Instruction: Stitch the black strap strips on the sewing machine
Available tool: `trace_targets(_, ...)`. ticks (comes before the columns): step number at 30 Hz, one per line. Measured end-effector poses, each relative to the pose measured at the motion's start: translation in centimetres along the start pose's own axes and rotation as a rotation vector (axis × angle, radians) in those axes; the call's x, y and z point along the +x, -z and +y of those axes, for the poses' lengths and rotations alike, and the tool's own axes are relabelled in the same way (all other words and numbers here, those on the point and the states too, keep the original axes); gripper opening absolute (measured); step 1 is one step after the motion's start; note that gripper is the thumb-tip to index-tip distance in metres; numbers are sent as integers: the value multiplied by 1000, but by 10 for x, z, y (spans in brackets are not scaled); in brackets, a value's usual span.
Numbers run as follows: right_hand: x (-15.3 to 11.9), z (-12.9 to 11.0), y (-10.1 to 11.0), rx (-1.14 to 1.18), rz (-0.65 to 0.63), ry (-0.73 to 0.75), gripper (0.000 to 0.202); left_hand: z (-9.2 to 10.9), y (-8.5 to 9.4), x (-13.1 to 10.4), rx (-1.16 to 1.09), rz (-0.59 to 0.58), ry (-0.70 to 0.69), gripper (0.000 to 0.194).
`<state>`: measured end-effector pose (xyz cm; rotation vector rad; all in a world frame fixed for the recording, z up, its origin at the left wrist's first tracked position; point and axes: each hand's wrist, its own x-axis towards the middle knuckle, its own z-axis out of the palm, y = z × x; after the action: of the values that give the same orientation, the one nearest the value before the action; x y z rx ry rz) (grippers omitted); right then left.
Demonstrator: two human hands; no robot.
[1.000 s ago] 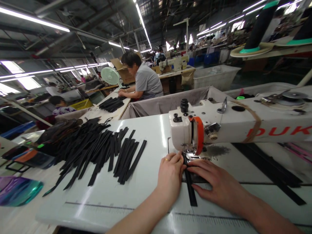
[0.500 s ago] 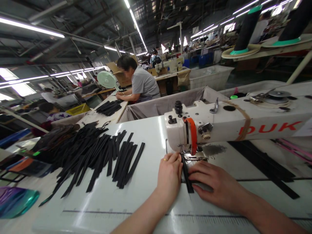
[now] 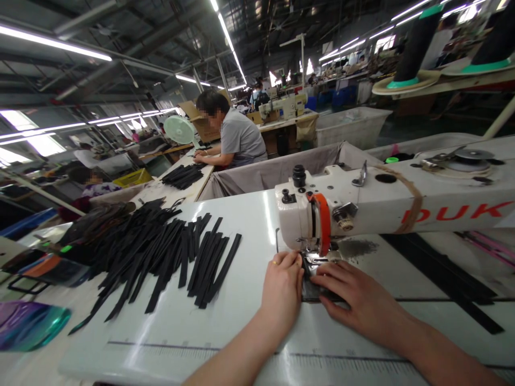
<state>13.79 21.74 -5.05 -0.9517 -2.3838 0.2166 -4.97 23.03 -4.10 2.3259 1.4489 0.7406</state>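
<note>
A: What takes up most room?
B: The table (image 3: 181, 316), pale and glossy, with a printed scale (image 3: 169, 347) along its front edge.
A: And standing on it?
B: A white sewing machine (image 3: 386, 203). Its arm reaches in from the right, red letters on its side.
A: Next in size?
B: A heap of black strips (image 3: 148, 252), spread from the far left corner along the left edge. Towards the right, beneath the machine's arm, lie wider black bands (image 3: 438, 276).
A: Any smaller batch?
B: Yes — a bundle of short strips (image 3: 207, 262) just right of the heap, well back from the front edge.
A: And the hands?
B: The right hand (image 3: 356, 295) is low over the table, thumb and fingers parted. The left hand (image 3: 284, 276) faces it, fingers bunched together; whether they pinch anything, I can't tell.
A: Smaller still?
B: An orange guard (image 3: 324, 225) on the machine's head, then the metal foot (image 3: 319, 260) below. A single black strip (image 3: 304, 268) shows between both hands' fingertips, beside that foot — most of it is hidden. Smallest is a yellowish ring (image 3: 274, 262) on the left hand.
</note>
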Motion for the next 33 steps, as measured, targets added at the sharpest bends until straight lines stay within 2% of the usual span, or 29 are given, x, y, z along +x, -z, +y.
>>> trace_targets(8, 0, 8, -9, -156, 14, -19, 35, 2, 2, 1, 37, -9, -16, 18)
trace_targets(21, 1, 4, -6, -151, -1, -31, 38, 5, 3, 1, 101, -30, -32, 22)
trace_targets(33, 2, 1, -4, -107, -6, -55, 35, -3, 2, 6, 154, -31, -98, 23)
